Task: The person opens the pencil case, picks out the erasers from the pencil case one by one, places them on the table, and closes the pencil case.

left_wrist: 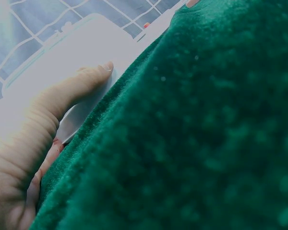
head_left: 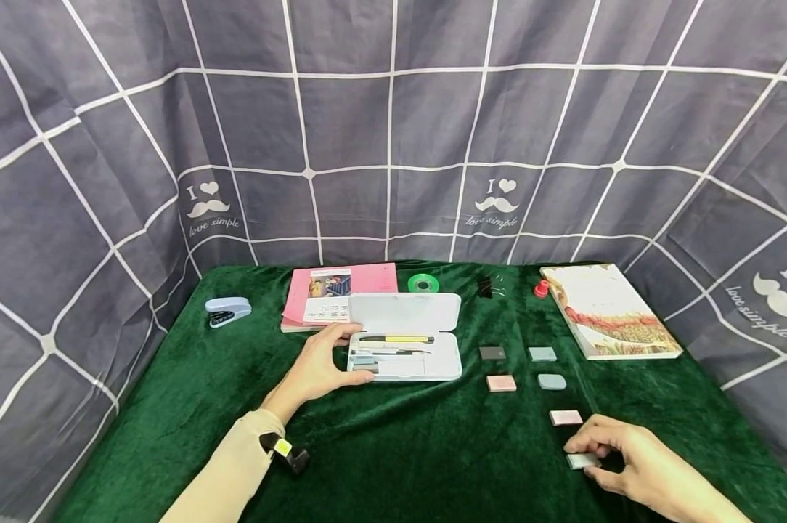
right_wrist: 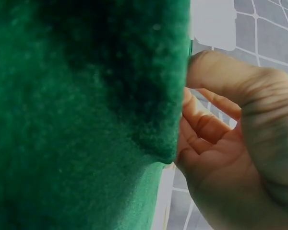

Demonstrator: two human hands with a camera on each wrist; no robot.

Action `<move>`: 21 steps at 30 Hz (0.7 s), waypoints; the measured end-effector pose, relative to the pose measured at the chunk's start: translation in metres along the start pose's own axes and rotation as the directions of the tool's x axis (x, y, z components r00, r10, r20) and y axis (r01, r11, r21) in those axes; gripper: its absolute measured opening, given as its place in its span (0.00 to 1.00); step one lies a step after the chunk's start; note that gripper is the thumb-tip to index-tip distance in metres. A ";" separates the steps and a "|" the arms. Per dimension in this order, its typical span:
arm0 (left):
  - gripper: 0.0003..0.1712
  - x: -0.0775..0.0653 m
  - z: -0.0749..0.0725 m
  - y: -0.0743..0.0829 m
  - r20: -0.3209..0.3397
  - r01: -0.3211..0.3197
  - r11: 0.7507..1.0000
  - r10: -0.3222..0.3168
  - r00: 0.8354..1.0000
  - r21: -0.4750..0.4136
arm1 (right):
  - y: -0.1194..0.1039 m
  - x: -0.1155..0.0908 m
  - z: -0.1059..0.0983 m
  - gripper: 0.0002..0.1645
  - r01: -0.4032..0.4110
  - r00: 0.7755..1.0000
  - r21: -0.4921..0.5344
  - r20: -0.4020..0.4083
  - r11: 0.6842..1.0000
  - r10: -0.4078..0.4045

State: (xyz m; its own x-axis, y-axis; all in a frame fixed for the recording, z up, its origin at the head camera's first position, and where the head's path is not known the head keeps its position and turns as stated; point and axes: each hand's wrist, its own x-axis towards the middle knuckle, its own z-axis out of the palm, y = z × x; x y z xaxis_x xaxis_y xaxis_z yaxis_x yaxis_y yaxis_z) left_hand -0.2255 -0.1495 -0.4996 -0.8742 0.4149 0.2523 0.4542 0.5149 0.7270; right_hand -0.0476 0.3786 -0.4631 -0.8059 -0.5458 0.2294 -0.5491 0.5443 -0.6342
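Observation:
My left hand [head_left: 317, 365] grips the left end of an open white pencil case [head_left: 444, 359], thumb at the front edge and fingers at the back near the hinge. Inside the case lie a yellow-and-black pen [head_left: 400, 339], a thinner dark pen [head_left: 396, 352] and small greyish pieces at the left. In the left wrist view the thumb [left_wrist: 81, 84] presses along the pale case. At the front right, my right hand [head_left: 629, 454] pinches a small whitish eraser-like block [head_left: 581, 461] between thumb and fingers, low over the cloth. The right wrist view hides that block behind green cloth.
Other small blocks, pink [head_left: 565, 418], black [head_left: 492, 353] and bluish [head_left: 552, 382] among them, lie between case and right hand. Behind are a pink book [head_left: 374, 277], green tape roll [head_left: 423, 282], black binder clip [head_left: 485, 288], red object [head_left: 541, 289], white book [head_left: 602, 298]; stapler [head_left: 229, 311] left.

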 end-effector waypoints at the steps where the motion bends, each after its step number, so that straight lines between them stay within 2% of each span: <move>1: 0.51 0.000 0.000 0.000 -0.001 -0.001 1.000 0.001 1.000 -0.001 | 0.000 0.000 0.000 0.31 -0.004 1.000 0.003 0.004 1.000 0.003; 10: 0.51 0.000 -0.001 0.001 0.003 0.002 1.000 -0.002 1.000 -0.012 | 0.001 0.003 -0.001 0.29 -0.018 0.999 -0.004 0.026 1.000 0.019; 13: 0.51 0.000 -0.001 0.000 0.003 -0.002 1.000 0.002 1.000 -0.008 | -0.004 0.008 -0.004 0.30 -0.002 1.000 -0.047 0.008 0.999 0.003; 17: 0.51 0.000 -0.001 -0.001 -0.005 -0.007 1.000 0.007 1.000 -0.005 | -0.019 0.030 -0.012 0.36 0.042 0.993 -0.176 -0.103 0.984 -0.060; 21: 0.52 0.000 -0.001 -0.001 -0.001 -0.004 1.000 0.004 1.000 -0.014 | -0.041 0.068 -0.018 0.39 0.054 0.976 -0.241 -0.194 0.969 -0.102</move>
State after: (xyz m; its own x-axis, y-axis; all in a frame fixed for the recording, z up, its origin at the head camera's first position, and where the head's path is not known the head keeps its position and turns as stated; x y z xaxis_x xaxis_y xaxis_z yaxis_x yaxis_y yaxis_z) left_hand -0.2258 -0.1508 -0.4999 -0.8728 0.4157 0.2558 0.4550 0.5030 0.7348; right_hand -0.0841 0.3307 -0.4080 -0.7730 -0.4650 0.4315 -0.6288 0.6516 -0.4243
